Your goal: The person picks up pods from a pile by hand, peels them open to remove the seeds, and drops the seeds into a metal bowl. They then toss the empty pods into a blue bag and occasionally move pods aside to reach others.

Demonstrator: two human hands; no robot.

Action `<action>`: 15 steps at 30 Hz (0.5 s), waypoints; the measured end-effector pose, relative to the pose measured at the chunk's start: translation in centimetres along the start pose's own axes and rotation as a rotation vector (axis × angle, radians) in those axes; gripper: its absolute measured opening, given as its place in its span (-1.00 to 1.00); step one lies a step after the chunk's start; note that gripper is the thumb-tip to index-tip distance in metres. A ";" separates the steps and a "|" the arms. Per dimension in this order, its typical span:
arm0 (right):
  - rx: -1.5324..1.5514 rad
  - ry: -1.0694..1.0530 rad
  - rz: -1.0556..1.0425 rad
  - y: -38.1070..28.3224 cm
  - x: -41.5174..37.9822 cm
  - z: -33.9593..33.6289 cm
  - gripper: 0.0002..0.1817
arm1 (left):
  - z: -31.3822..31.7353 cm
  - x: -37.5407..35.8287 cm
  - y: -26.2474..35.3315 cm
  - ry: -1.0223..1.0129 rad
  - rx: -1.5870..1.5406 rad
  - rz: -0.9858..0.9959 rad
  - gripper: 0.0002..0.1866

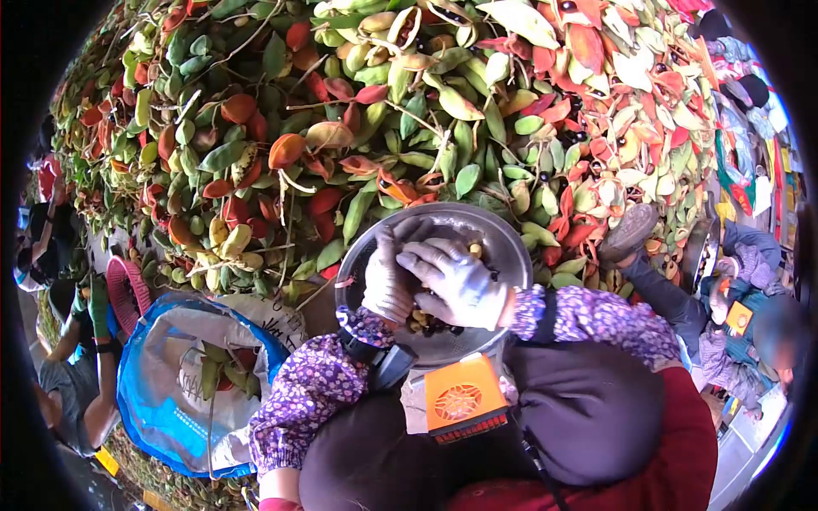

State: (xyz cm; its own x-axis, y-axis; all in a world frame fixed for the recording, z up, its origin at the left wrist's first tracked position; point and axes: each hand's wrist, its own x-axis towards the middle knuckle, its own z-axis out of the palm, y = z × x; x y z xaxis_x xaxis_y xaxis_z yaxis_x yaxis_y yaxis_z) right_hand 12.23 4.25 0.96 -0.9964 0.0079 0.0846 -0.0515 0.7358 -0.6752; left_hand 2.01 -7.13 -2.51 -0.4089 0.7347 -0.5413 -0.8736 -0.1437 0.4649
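My left hand [388,279] and my right hand [456,283], both in pale grey-white work gloves, meet over a round metal basin [509,234]. The fingers of the right hand are bent against those of the left, and whatever is between them is hidden. Small yellowish and dark seeds [419,322] lie in the basin below the hands. Purple flowered sleeves [311,387] cover both forearms. An orange fan-like device [464,397] hangs over my lap, close to the basin's near edge.
A large heap of green and red pods [409,128] rises beyond the basin. At left stand a blue-rimmed sack [145,409] with pods inside and a pink basket [128,294]. A person with green gloves [98,311] is at left; another person [745,311] sits at right.
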 end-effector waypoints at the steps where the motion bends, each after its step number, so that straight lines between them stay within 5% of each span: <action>1: 0.026 -0.004 0.017 0.3 0.1 0.5 -0.30 | -1.7 0.6 -1.0 -0.022 -0.013 0.034 -0.26; 8: 0.155 -0.081 0.082 0.9 1.2 1.5 -0.37 | -1.7 -1.1 -1.5 0.302 0.296 0.032 -0.32; 15: -0.051 -0.191 0.064 2.7 0.0 3.2 -0.55 | -3.3 -0.3 -3.2 0.317 0.277 0.120 -0.46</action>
State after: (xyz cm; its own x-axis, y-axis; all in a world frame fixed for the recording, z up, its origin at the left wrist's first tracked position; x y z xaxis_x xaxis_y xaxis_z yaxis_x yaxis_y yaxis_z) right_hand 11.86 4.09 -3.25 -0.9925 -0.0688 -0.1008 0.0112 0.7711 -0.6366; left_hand 4.04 -9.10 -6.17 -0.6015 0.4772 -0.6407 -0.7292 -0.0005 0.6843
